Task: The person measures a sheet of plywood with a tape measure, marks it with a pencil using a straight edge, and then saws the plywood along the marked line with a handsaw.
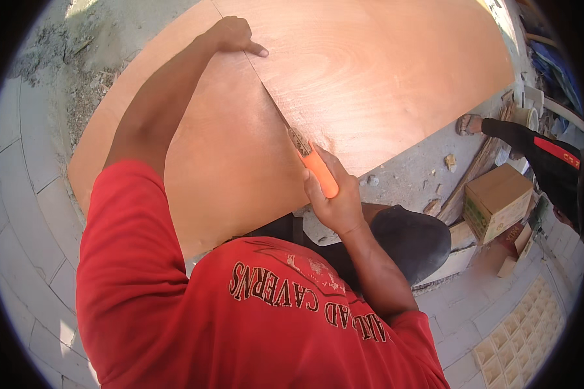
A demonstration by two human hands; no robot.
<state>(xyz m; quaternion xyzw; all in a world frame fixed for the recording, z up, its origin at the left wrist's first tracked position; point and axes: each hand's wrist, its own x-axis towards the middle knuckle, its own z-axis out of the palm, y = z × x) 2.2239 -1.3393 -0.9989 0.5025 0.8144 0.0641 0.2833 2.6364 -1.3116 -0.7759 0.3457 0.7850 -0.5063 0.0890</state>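
Note:
A large reddish-brown plywood sheet [396, 71] lies in front of me. My right hand [340, 201] is closed around the orange handle of a handsaw [322, 174], near the sheet's close edge. The saw's narrow blade points away from me, seen nearly edge-on along a thin dark line that runs toward the far edge. Farther along that line, my left hand [232, 35] presses on the plywood with its thumb stretched out to the right. The other left fingers are mostly hidden behind the back of the hand.
At right, a cardboard box [498, 194] stands by wooden boards [477, 168] and rubble. Another person's leg [532, 144], in dark trousers with a red stripe, reaches in from the right edge. A cream gridded panel [519, 337] lies on grey paving at lower right.

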